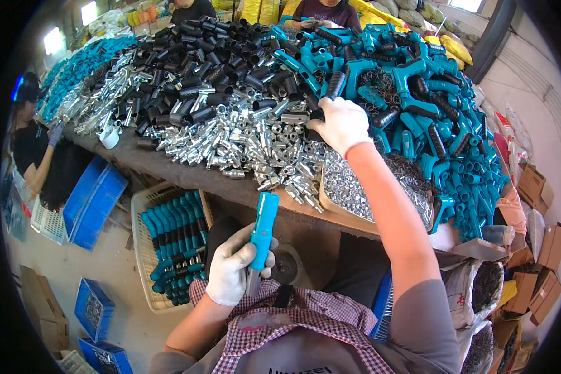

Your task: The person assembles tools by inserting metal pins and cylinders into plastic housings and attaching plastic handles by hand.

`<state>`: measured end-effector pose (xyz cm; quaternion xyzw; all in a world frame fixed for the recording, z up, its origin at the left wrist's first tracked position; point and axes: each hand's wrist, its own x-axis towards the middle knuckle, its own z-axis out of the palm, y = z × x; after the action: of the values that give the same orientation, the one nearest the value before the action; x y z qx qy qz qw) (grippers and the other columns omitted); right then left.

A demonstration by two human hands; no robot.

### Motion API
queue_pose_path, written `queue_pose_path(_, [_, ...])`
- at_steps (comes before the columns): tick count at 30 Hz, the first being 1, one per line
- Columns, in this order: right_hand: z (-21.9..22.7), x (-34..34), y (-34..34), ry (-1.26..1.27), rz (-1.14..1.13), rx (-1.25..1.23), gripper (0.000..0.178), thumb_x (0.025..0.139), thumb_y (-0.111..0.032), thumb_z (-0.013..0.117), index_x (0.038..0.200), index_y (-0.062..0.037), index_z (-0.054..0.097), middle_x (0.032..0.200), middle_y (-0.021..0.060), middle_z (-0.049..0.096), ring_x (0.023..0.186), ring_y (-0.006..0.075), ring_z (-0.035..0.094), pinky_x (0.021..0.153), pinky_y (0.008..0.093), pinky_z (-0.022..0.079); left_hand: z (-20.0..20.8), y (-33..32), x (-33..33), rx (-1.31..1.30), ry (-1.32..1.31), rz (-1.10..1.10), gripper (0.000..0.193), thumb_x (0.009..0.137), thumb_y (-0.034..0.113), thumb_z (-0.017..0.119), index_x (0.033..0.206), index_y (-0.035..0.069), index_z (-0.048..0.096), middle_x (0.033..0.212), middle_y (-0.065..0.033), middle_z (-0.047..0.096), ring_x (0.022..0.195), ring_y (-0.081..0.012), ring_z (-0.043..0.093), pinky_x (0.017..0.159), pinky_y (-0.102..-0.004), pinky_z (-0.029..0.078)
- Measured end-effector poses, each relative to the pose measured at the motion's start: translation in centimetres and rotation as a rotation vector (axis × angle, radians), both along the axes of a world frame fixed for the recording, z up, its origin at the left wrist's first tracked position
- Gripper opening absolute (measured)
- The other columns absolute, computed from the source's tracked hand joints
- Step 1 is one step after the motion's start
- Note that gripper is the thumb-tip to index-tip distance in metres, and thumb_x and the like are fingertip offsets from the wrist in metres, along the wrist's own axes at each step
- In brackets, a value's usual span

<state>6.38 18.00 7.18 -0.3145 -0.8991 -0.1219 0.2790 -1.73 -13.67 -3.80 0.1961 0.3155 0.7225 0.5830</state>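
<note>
Close to my body, my left hand [230, 268], in a white glove, is closed round a teal plastic tool handle [265, 218] held upright. A grey metal piece [253, 283] shows below it in the palm. My right hand [343, 124], also gloved, reaches across the bench with its fingers bent at the pile. Between thumb and forefinger lies something dark whose shape is mostly hidden. Just beyond those fingers is a black ribbed grip [336, 84]. Shiny metal fittings [255, 137] are heaped left of that hand, with black plastic sleeves [199, 68] behind them.
Teal handles [411, 81] are piled at the right. A tray [374, 215] of small metal parts sits at the bench edge. Below left, a cream basket [144, 268] holds rows of teal-and-black handles. Blue crates [93, 206] stand farther left; a co-worker [31, 137] sits there.
</note>
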Motion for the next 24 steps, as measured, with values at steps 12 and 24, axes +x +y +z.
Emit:
queue_pose_path(12, [-1.9, 9.2, -9.6, 0.555, 0.319, -1.109, 0.035, 0.087, -0.020, 0.066, 0.115, -0.0002, 0.065, 0.085, 0.0065, 0.066, 0.078, 0.0151, 0.063, 0.072, 0.0322, 0.051, 0.8, -0.5, 0.4, -0.070, 0.129, -0.016, 0.070, 0.091, 0.031, 0.073, 0.141, -0.010, 0.045, 0.113, -0.0185, 0.065, 0.085, -0.0198, 0.067, 0.068, -0.0294, 0.057])
queue_pose_path(24, [-6.5, 17.4, -14.7, 0.850, 0.450, -1.350, 0.040, 0.078, 0.006, 0.062, 0.118, 0.0021, 0.061, 0.115, 0.0077, 0.059, 0.107, 0.0168, 0.057, 0.096, 0.0299, 0.045, 1.9, 0.4, 2.7, -0.192, 0.370, -0.243, 0.088, 0.082, 0.050, 0.077, 0.138, -0.011, 0.047, 0.107, -0.0160, 0.066, 0.081, -0.0180, 0.066, 0.066, -0.0274, 0.056])
